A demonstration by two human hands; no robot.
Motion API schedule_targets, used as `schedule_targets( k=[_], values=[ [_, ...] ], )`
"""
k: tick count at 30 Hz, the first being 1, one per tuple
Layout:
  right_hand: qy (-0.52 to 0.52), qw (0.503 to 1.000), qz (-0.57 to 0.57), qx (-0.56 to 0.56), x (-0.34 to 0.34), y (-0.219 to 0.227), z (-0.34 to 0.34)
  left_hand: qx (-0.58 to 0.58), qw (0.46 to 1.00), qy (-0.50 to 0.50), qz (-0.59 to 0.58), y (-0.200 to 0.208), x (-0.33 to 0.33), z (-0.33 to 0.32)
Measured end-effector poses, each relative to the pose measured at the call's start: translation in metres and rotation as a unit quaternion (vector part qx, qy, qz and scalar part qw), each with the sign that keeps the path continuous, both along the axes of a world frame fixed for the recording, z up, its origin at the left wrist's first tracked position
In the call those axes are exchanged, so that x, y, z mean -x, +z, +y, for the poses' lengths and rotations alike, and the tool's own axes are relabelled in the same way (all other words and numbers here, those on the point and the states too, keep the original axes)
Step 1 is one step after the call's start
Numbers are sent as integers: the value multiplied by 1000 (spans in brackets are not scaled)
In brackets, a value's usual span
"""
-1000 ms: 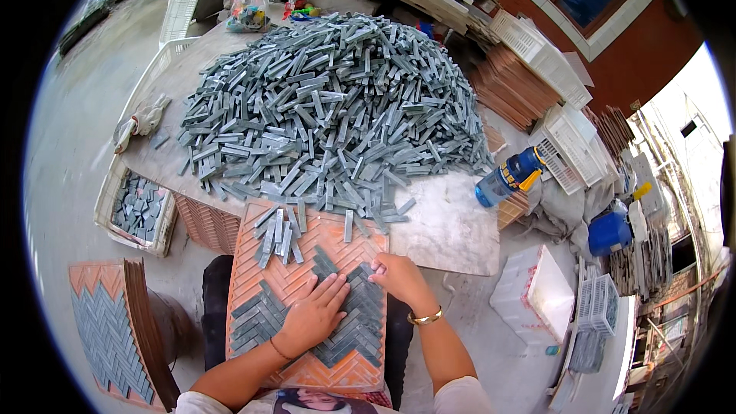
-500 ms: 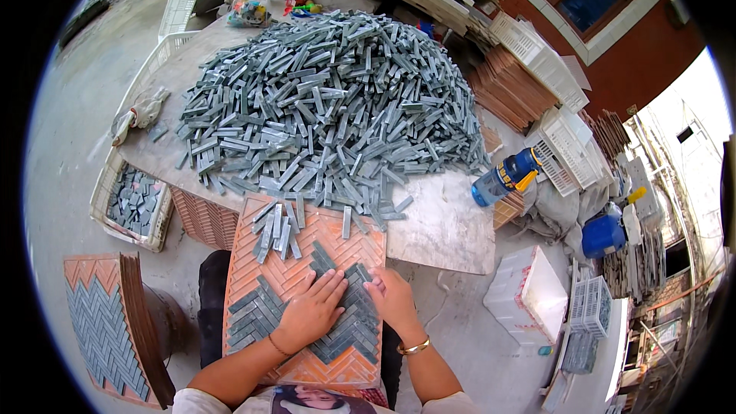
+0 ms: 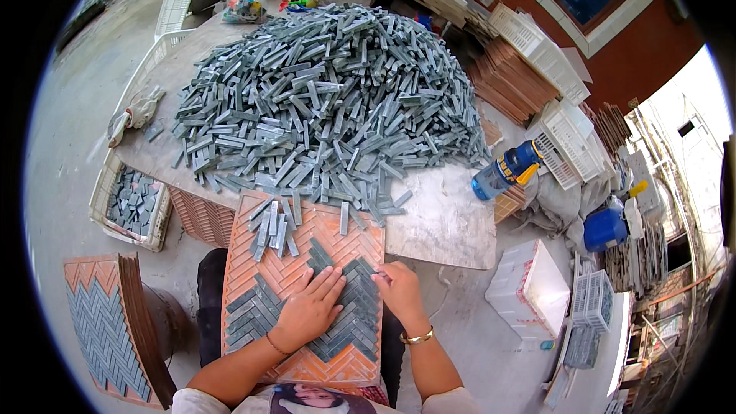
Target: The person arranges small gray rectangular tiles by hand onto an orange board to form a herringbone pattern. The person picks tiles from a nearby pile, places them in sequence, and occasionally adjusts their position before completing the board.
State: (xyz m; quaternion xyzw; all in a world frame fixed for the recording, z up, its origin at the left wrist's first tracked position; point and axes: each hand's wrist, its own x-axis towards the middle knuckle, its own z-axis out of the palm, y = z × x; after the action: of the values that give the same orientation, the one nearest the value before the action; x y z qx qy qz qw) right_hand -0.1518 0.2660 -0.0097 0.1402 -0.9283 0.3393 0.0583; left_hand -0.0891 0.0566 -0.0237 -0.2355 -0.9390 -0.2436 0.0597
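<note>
My left hand (image 3: 308, 305) lies flat over the herringbone of grey-green stone strips (image 3: 354, 303), fingers stretched out and pressed on the strips. These sit in the grooves of an orange moulded tray (image 3: 287, 372) in front of me. At the tray's right edge my right hand (image 3: 400, 293) is closed in a pinch. A small bit shows by its fingertips, too little to name. Loose stone strips (image 3: 273, 228) lie on the tray's upper left, with a single strip (image 3: 343, 217) to their right.
A big heap of stone strips (image 3: 330, 100) covers the table (image 3: 441, 218) beyond the tray. A blue bottle (image 3: 506, 171) stands at the right. Left are a crate of stone pieces (image 3: 159, 218) and a stack of trays (image 3: 100, 330). A white box (image 3: 521, 291) stands right.
My right hand has shifted slightly right, off the strips toward the tray's edge, still pinched. My left hand stays pressed on the strips, nearly unmoved.
</note>
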Motion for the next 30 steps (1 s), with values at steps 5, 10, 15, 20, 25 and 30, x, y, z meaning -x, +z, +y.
schedule_targets(
  k=[5, 10, 15, 20, 25, 30],
  values=[
    [-22, 1000, -6, 0, 3, 4, -13, 21, 1000, 10, -1, -1, -1, 3],
    [66, 993, -94, -18, 30, 12, 2, -6, 1000, 11, -24, 8, 9, 16],
    [9, 1000, -16, 5, 73, 16, -29, 23, 997, -62, 26, 7, 30, 44],
    [13, 999, 51, -13, 107, 5, -69, 35, 997, -64, 21, -4, 20, 44],
    [-1, 994, 98, -51, 131, 1, -87, 41, 997, -67, 16, -5, 11, 37],
    [-11, 990, -34, -136, 158, -1, -72, 48, 996, -70, 20, -2, 6, 32]
  ],
)
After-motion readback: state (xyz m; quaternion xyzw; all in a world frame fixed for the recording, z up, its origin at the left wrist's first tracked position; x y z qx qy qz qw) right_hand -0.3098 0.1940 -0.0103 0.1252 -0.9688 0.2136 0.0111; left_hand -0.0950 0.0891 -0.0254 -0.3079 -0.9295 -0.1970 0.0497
